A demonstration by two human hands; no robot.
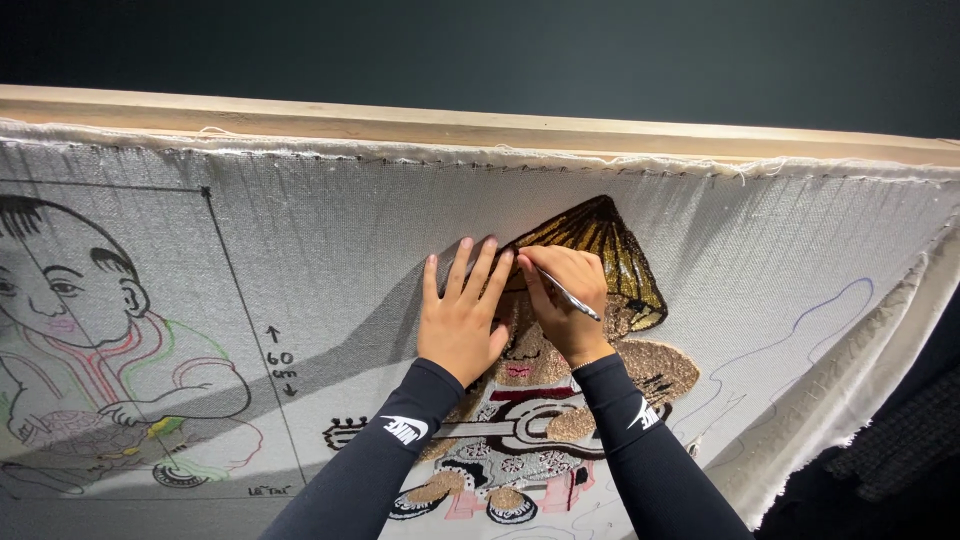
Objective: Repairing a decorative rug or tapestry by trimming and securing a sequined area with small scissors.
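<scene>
Two hands work at the embroidered figure's conical hat (600, 250) on our stretched canvas (330, 230); our left hand (462, 320) lies flat, fingers spread, beside it; our right hand (567, 300) pinches a thin metal needle tool (572, 296); wooden frame (470, 128) above.

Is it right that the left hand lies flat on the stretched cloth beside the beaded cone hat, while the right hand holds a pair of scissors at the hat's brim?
Not quite. In the head view the right hand holds a thin silver needle-like tool, not scissors. The rest stands: the left hand lies flat on the stretched cloth beside the beaded cone hat, and the right hand works at its brim.
</scene>
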